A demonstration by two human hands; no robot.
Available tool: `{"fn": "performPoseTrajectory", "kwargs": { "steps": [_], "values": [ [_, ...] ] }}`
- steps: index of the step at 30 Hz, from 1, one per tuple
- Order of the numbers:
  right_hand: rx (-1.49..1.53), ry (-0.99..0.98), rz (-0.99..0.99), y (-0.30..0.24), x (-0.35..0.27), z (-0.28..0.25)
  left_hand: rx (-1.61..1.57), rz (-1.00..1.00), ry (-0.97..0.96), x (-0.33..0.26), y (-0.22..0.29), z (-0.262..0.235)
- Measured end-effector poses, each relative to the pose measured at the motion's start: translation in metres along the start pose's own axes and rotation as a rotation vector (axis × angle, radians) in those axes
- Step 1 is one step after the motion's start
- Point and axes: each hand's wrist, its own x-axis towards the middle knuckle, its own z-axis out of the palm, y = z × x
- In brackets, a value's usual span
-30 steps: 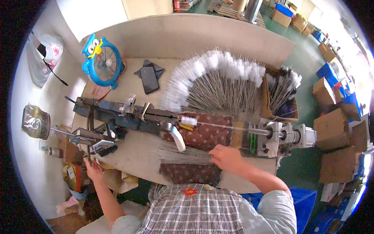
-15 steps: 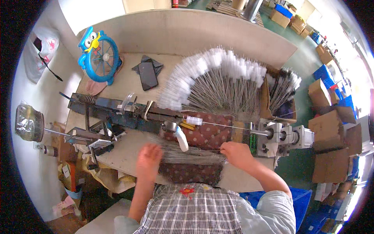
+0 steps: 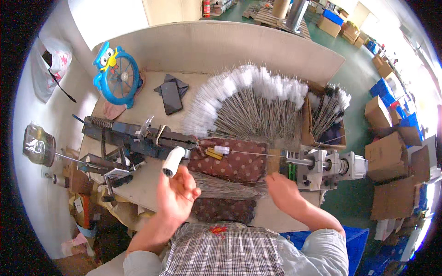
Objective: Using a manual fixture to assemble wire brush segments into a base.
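My left hand (image 3: 177, 195) is raised with its fingers apart, just below the white handle (image 3: 172, 162) of a lever on the dark metal machine (image 3: 133, 138). It holds nothing. My right hand (image 3: 283, 193) rests on the right end of a bundle of thin wires (image 3: 225, 187) and grips it. The bundle lies across the bench in front of a brown dotted cushion (image 3: 235, 158). A thin wire with a small white tuft (image 3: 222, 150) stretches from the machine to the silver motor chuck (image 3: 322, 165) on the right.
Several finished white-tipped wire brushes (image 3: 248, 96) fan out behind the cushion, with more in a cardboard box (image 3: 329, 110). A dark phone (image 3: 171, 97) and a blue owl-shaped fan (image 3: 115, 76) sit at the back left. Cardboard boxes (image 3: 382, 115) stand on the floor at right.
My left hand moved from the machine's far left end to the middle, then rose to just under the white handle. My right hand stayed on the wire bundle's end.
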Motion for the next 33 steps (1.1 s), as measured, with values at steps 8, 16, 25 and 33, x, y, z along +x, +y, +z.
{"fn": "performPoseTrajectory", "kwargs": {
  "steps": [8,16,25,33],
  "values": [
    [0.125,0.746,0.293,0.034,-0.039,-0.122,0.794,-0.104,-0.442,0.017,-0.036,0.04],
    [0.208,0.68,-0.062,0.042,0.022,-0.075,1.806,0.885,-0.57,0.121,-0.129,0.071],
    [0.283,0.274,-0.112,0.061,0.037,-0.058,2.496,1.122,-0.431,0.172,-0.101,0.052],
    [0.393,0.449,-0.52,-0.016,0.112,-0.057,1.871,0.932,-0.419,0.052,-0.048,-0.016]
  ]
}}
